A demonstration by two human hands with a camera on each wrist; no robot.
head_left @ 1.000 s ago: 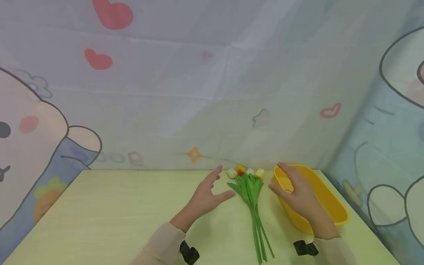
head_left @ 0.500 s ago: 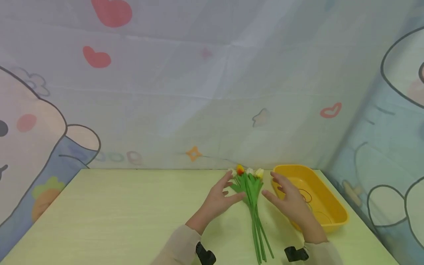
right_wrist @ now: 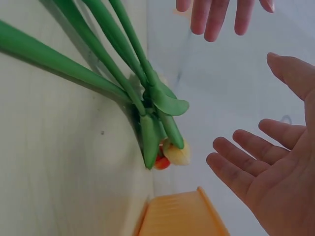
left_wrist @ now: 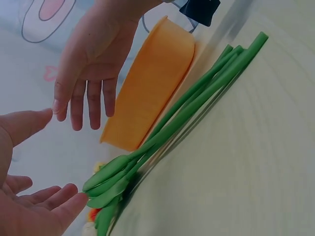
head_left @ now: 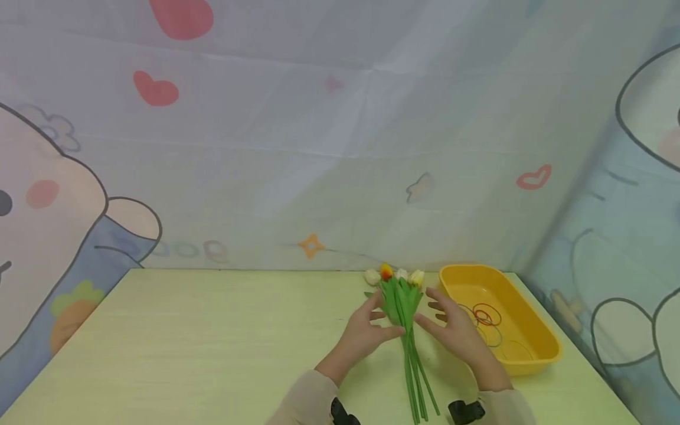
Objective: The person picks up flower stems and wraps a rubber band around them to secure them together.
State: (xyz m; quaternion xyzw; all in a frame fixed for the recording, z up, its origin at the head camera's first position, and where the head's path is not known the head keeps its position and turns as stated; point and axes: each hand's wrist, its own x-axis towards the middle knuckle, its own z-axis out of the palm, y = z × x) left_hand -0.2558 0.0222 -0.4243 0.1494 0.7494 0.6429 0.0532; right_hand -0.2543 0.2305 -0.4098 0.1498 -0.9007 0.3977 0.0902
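A bunch of tulips (head_left: 406, 304) with white, pale yellow and red-orange blooms lies on the table, its green stems crossing and fanning out toward the front. On its left side is my left hand (head_left: 365, 332), fingers spread and thumb over the stems in the head view. My right hand (head_left: 455, 330) hovers on the other side, beside the leaves. Both wrist views show air between the palms and the tulips (left_wrist: 172, 125); neither hand grips anything. The left fingertips come close to the leaves (right_wrist: 150, 135), and whether they touch is unclear.
A yellow plastic basket (head_left: 549, 354) stands right of the tulips, close to my right hand, with several thin coloured rings resembling rubber bands (head_left: 483, 319) inside. The pale green table (head_left: 212, 342) extends left. Behind it hangs a printed cloth (head_left: 297, 147).
Both hands have moved inward and closer to the front, narrowing the gap around the tulips. The right hand has come off from over the basket, uncovering the rings. The tulips have stayed put.
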